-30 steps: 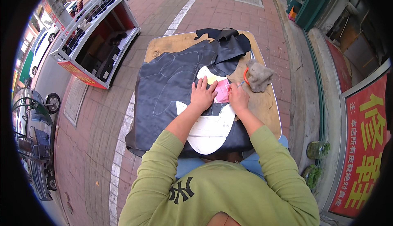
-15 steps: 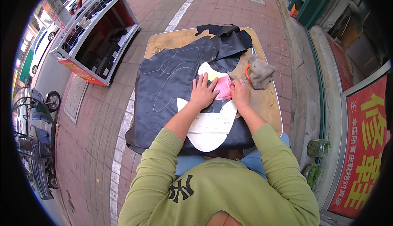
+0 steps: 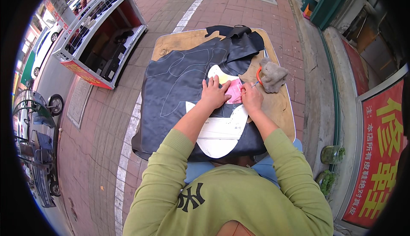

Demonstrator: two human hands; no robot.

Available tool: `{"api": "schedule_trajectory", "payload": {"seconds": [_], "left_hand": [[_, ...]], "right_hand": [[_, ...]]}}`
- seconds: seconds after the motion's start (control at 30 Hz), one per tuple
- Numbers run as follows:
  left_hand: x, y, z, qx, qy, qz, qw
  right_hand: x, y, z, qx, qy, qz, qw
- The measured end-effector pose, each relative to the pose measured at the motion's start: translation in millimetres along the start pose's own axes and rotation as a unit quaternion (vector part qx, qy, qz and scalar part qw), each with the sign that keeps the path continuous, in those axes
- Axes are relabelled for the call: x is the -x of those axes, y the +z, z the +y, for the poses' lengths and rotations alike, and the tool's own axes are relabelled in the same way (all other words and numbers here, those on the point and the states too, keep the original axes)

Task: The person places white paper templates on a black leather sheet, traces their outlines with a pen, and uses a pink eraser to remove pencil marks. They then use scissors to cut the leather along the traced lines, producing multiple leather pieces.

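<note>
Pressed flat at one side, worked at the other

The left hand lies palm down with its fingers spread, its thumb side at the left edge of a pink piece. The right hand is at the opposite edge, fingers pinched around a slim, pen-like tool. The pink piece lies between the two hands on a black sheet marked with pale outlines. Just beyond the left fingers is a white-and-yellow piece; nearer the body lies a large white template. A grey cloth and an orange ring sit right of the right hand, on the wooden counter.

For good work here, the left hand should press down firmly without dragging, the sheet beneath should lie smooth, and the tool should run close along the edge at an even slant.

The tool's tip is hidden by the right fingers, so its contact cannot be confirmed. The left palm hides what lies under it. Whether the orange ring is a handle is hard to tell.
</note>
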State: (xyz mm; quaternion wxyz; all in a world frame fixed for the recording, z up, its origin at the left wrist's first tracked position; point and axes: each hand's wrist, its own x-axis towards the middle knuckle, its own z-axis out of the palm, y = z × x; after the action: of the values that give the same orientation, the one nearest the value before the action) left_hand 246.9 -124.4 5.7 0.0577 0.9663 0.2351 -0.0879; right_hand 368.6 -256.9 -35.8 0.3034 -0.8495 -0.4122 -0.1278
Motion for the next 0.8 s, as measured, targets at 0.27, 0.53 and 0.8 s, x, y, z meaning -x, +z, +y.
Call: {"api": "schedule_trajectory", "payload": {"seconds": [0.27, 0.53, 0.8], "left_hand": [[1.9, -12.9, 1.1, 0.022, -0.01, -0.041, 0.999], [-0.6, -11.8, 1.2, -0.01, -0.005, -0.04, 0.999], [-27.4, -7.4, -20.9, 0.009, -0.005, -0.007, 1.0]], "right_hand": [[2.9, -14.9, -13.7, -0.058, -0.085, -0.003, 0.995], [30.6, -25.3, -35.2, -0.037, -0.151, -0.088, 0.984], [28.2, -29.6, -42.2, -0.04, -0.156, -0.09, 0.983]]}}
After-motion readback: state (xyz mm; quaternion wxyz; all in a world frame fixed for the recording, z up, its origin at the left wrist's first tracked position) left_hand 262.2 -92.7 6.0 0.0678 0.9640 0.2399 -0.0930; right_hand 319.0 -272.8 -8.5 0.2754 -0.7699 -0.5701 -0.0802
